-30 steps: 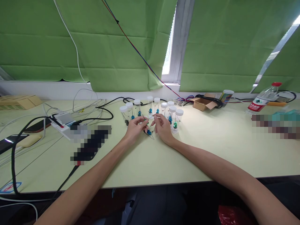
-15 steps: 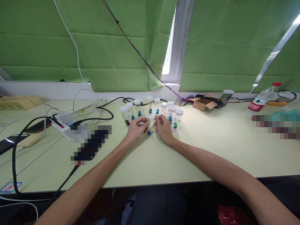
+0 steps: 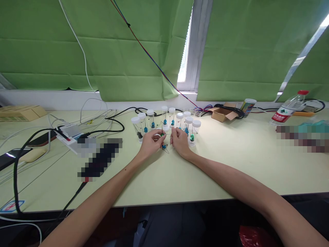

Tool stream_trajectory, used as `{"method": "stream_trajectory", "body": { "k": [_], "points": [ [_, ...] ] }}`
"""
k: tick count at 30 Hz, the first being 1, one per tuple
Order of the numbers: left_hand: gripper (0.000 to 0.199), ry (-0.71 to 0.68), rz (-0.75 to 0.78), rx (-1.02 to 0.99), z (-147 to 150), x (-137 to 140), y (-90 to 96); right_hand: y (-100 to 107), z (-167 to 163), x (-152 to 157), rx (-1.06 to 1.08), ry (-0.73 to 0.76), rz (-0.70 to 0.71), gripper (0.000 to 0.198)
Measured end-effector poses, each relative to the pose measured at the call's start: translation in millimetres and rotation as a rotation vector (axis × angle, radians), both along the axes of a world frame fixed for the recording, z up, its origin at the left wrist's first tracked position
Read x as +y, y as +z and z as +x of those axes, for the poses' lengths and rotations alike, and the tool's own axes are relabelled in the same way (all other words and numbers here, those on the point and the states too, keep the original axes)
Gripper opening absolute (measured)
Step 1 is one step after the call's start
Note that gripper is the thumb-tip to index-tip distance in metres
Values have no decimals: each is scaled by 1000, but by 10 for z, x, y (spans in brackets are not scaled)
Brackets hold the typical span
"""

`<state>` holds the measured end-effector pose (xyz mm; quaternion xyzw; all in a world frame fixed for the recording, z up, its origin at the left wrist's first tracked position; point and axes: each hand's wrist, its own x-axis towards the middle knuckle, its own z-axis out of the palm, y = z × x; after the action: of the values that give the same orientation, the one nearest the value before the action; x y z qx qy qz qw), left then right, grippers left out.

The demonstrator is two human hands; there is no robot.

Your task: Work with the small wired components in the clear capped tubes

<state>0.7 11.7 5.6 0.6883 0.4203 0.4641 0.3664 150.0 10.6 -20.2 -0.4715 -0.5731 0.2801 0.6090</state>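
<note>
My left hand (image 3: 153,140) pinches a small green part with thin wire leads (image 3: 162,134) between thumb and fingertips. Just right of it, my right hand (image 3: 179,141) is closed, fingertips together near the end of a thin lead. Whether it grips that lead is too small to make out. On the table below the fingers lies a small blue part with bent wire leads (image 3: 163,146). Around both hands stand several clear tubes with white caps; most hold blue parts, one tube (image 3: 196,132) at the right a green one, and one tube (image 3: 136,128) at the left a dark one.
An open cardboard box (image 3: 223,114), a printed can (image 3: 248,107) and a red-capped bottle (image 3: 289,108) stand at the back right. To the left are a white power strip (image 3: 73,137), tangled cables and phones. Green blinds (image 3: 128,51) hang behind the table (image 3: 218,178).
The green part now shows more plainly in my left hand, with its leads turned. My right hand has drawn slightly away to the right, its fingers more curled.
</note>
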Motion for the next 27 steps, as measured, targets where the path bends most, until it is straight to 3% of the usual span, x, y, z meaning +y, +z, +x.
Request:
{"method": "stream_trajectory", "body": {
  "k": [8,16,27],
  "points": [
    [24,-40,-80,-59,-11,18,25,11,1,-29,45,43,3,43],
    [27,-34,-213,-239,-26,57,21,3,-11,-35,121,128,55,34],
    [29,-58,-218,-266,-40,76,-6,-15,-2,-19,120,112,54,33]
  ]
}}
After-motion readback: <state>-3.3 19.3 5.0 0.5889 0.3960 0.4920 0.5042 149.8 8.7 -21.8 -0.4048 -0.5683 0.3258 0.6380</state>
